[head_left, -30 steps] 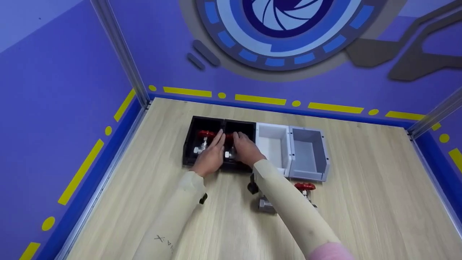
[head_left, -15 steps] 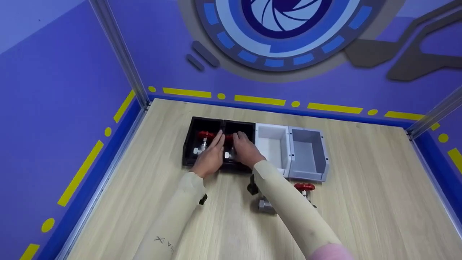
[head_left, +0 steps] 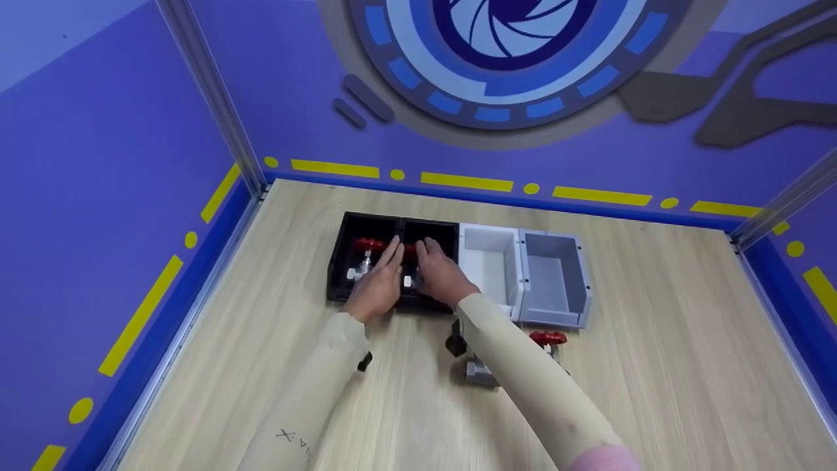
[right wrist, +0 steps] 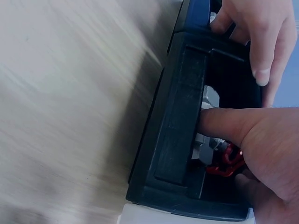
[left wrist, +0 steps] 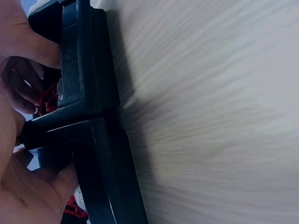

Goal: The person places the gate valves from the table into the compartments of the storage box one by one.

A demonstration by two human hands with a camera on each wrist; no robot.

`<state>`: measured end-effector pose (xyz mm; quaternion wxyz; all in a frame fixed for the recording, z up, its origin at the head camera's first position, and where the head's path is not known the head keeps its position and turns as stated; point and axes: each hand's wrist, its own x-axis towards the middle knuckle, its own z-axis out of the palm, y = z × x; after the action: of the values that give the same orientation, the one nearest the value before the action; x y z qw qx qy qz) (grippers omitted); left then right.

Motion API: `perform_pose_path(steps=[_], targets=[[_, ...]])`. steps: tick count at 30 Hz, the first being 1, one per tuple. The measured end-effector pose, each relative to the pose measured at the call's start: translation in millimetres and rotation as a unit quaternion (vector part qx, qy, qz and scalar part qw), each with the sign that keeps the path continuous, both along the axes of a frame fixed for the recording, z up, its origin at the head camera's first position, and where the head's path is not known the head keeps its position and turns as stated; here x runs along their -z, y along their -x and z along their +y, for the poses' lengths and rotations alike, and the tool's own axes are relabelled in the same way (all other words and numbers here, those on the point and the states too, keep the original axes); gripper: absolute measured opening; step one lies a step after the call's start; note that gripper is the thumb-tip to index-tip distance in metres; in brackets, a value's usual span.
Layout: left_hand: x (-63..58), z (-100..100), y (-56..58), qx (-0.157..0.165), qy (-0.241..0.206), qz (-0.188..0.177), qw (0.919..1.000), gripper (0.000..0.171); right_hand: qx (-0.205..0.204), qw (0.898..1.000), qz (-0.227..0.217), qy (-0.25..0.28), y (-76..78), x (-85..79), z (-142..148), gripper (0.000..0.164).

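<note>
Two black bins stand side by side in the head view. In the left bin (head_left: 335,268) lies a metal valve (head_left: 363,263) with a red handwheel. My left hand (head_left: 378,288) lies over the wall between the bins, its fingers straight and its thumb inside the left bin. My right hand (head_left: 444,275) reaches into the second black bin (head_left: 431,226) and holds another red-wheeled valve (right wrist: 204,151). In the right wrist view the thumb presses on its metal body near the bin's front wall, while the fingers are partly hidden behind.
To the right, a white bin (head_left: 490,261) and a grey bin (head_left: 549,288) adjoin the black ones. Under my right forearm, partly hidden, lie a red handwheel (head_left: 548,338) and a grey metal fitting (head_left: 479,372) on the wooden table (head_left: 654,366). Blue-purple panels (head_left: 118,216) enclose the table.
</note>
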<state>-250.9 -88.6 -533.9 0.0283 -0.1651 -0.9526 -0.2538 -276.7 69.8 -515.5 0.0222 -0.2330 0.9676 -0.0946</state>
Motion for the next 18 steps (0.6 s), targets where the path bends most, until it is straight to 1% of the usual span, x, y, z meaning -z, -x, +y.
perform_pose_path(steps=[5,8,13,18], targets=[[-0.3,-0.9,0.1,0.003,0.009,-0.001,1.0000,0.050,-0.014,1.000,0.015,0.012,-3.1,-3.9,-2.1,0.087],[-0.5,-0.7,0.6,0.002,0.011,-0.004,0.9999,0.050,-0.015,0.999,0.018,0.027,-3.7,-6.3,-3.0,0.086],[-0.7,-0.2,1.0,-0.003,0.012,-0.005,0.9999,0.050,-0.007,0.999,0.034,0.024,-5.3,-10.1,-3.1,0.088],[0.8,0.1,1.1,-0.001,0.008,-0.005,1.0000,0.050,0.004,0.999,0.044,0.020,-8.9,-13.7,-1.4,0.088]])
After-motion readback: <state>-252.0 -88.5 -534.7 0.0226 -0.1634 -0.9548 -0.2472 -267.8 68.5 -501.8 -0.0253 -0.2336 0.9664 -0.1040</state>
